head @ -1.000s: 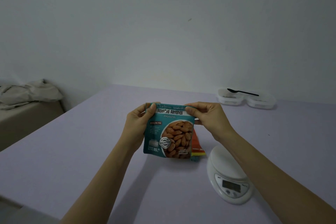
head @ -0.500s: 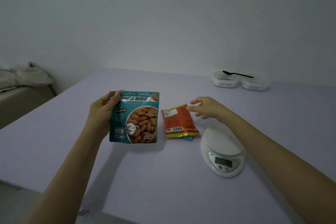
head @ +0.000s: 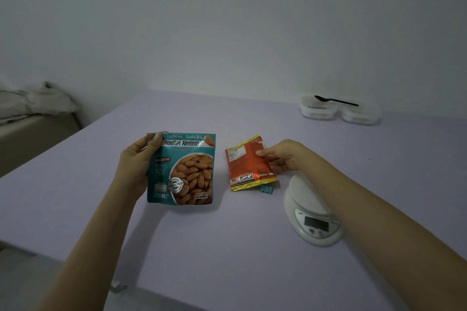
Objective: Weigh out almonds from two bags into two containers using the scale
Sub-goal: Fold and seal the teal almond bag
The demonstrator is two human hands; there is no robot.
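My left hand (head: 137, 166) grips the upper left corner of a teal "Roasted Almonds" bag (head: 187, 171) and holds it upright just above the purple table (head: 227, 247). An orange-red snack bag (head: 249, 163) lies flat in the middle of the table. My right hand (head: 283, 155) has its thumb on that bag's right edge, with the fingers curled beside and under the edge. A white digital scale (head: 313, 212) sits to the right, partly under my right forearm, its display dark. Two white containers (head: 318, 111) (head: 360, 115) stand at the far right.
A black spoon (head: 336, 101) lies across the two containers. A small teal scrap (head: 266, 190) sits below the orange bag. A bed with crumpled sheets (head: 35, 103) is at the far left, beyond the table edge. The wall runs behind the table.
My right hand let go of the teal bag and moved right to the orange bag. My left hand carried the teal bag to the left, uncovering the orange bag.
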